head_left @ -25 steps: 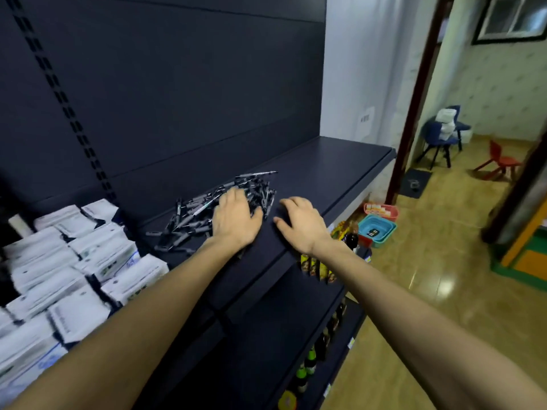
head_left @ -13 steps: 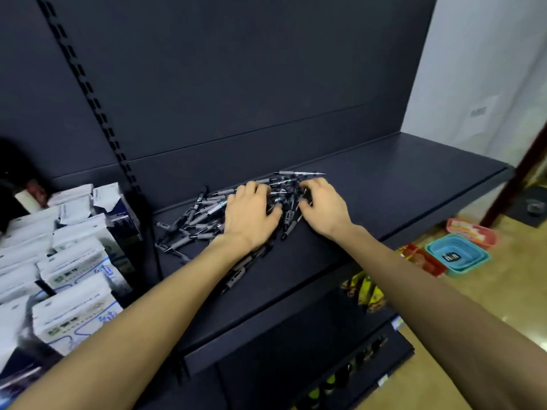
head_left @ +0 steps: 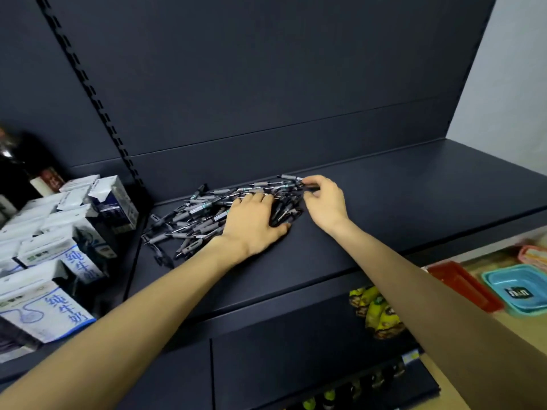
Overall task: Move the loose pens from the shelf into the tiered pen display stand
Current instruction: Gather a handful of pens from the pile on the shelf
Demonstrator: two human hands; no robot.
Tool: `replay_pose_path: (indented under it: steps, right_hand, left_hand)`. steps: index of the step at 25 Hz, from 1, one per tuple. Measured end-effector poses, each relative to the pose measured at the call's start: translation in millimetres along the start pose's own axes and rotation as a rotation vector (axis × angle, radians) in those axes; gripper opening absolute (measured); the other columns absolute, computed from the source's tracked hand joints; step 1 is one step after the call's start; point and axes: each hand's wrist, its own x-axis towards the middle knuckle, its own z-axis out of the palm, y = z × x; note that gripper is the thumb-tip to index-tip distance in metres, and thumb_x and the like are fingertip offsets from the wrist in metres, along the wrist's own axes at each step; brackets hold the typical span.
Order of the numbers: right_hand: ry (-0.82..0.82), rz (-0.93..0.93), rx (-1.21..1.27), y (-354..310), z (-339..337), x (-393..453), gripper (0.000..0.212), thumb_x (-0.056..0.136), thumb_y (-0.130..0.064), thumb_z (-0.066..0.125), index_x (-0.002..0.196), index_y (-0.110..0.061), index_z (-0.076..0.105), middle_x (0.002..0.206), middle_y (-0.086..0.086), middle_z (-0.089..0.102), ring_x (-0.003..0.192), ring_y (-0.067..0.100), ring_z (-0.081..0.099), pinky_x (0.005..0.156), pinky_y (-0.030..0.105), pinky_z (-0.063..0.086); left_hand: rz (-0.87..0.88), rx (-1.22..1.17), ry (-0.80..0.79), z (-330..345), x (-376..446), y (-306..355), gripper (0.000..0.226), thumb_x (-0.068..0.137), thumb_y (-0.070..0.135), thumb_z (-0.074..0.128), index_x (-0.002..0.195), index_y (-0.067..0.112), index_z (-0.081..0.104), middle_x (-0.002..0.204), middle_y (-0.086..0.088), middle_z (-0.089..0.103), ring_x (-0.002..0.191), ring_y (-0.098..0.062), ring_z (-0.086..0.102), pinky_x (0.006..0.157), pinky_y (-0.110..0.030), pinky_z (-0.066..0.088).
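A heap of loose black and grey pens (head_left: pixel 204 214) lies on the dark shelf (head_left: pixel 399 196), near its back left. My left hand (head_left: pixel 251 223) rests flat on the right part of the heap, fingers straight, thumb spread to the right. My right hand (head_left: pixel 325 199) is at the heap's right end, its fingers curled and pinching a pen at the tip of the pile. No tiered pen display stand is in view.
White and blue milk cartons (head_left: pixel 59 255) crowd the shelf section to the left, past a slotted upright (head_left: pixel 97 105). A lower shelf holds yellow packets (head_left: pixel 376 309). Teal (head_left: pixel 521 291) and red baskets (head_left: pixel 464 285) sit on the floor at right.
The camera moved closer and turned left toward the shelf. My right hand shifted from the shelf front up to the heap's right end and curled onto a pen. My left hand stayed on the pile.
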Motion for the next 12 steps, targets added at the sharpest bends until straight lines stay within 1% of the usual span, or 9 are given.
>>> replay_pose_path:
  steps: [2, 4, 7, 10, 12]
  right_hand:
    - [-0.002, 0.01, 0.022, 3, -5, 0, 0.032, 0.095, -0.01, 0.057, 0.122, -0.022, 0.068, 0.124, -0.002, 0.066, 0.095, 0.013, 0.063, 0.089, 0.027, 0.05]
    - [-0.009, 0.025, 0.049, 6, -10, 0, 0.032, 0.094, -0.01, 0.057, 0.122, -0.023, 0.068, 0.122, 0.0, 0.068, 0.092, 0.014, 0.064, 0.085, 0.025, 0.048]
    - [-0.039, 0.025, 0.056, 8, -17, 0, 0.032, 0.095, -0.011, 0.057, 0.123, -0.022, 0.068, 0.121, 0.001, 0.068, 0.091, 0.015, 0.066, 0.082, 0.024, 0.048]
    - [-0.065, -0.003, 0.036, 8, -19, -1, 0.031, 0.096, -0.012, 0.058, 0.124, -0.021, 0.068, 0.118, 0.002, 0.069, 0.091, 0.017, 0.067, 0.082, 0.024, 0.048]
    - [-0.072, -0.005, 0.037, 7, -19, -2, 0.03, 0.096, -0.012, 0.059, 0.123, -0.021, 0.068, 0.116, 0.002, 0.07, 0.093, 0.017, 0.068, 0.085, 0.026, 0.05]
  left_hand:
    - [-0.005, 0.028, -0.027, -6, 2, 3, 0.063, 0.09, 0.061, 0.06, 0.13, 0.013, 0.058, 0.131, -0.008, 0.06, 0.124, -0.03, 0.055, 0.103, -0.039, 0.038]
    - [-0.006, 0.037, -0.071, -13, 5, 9, 0.058, 0.089, 0.057, 0.063, 0.124, 0.011, 0.06, 0.128, -0.011, 0.061, 0.12, -0.034, 0.058, 0.099, -0.038, 0.042]
    - [0.003, 0.021, -0.141, -18, 10, 17, 0.052, 0.086, 0.044, 0.07, 0.121, 0.008, 0.058, 0.129, -0.014, 0.058, 0.124, -0.036, 0.055, 0.098, -0.039, 0.045]
    - [0.013, 0.059, -0.188, -19, 12, 24, 0.053, 0.087, 0.034, 0.071, 0.127, 0.005, 0.053, 0.134, -0.016, 0.052, 0.132, -0.035, 0.047, 0.104, -0.041, 0.043]
    - [0.01, 0.075, -0.218, -19, 15, 27, 0.056, 0.089, 0.03, 0.07, 0.133, 0.003, 0.048, 0.138, -0.017, 0.048, 0.135, -0.035, 0.043, 0.108, -0.042, 0.04]
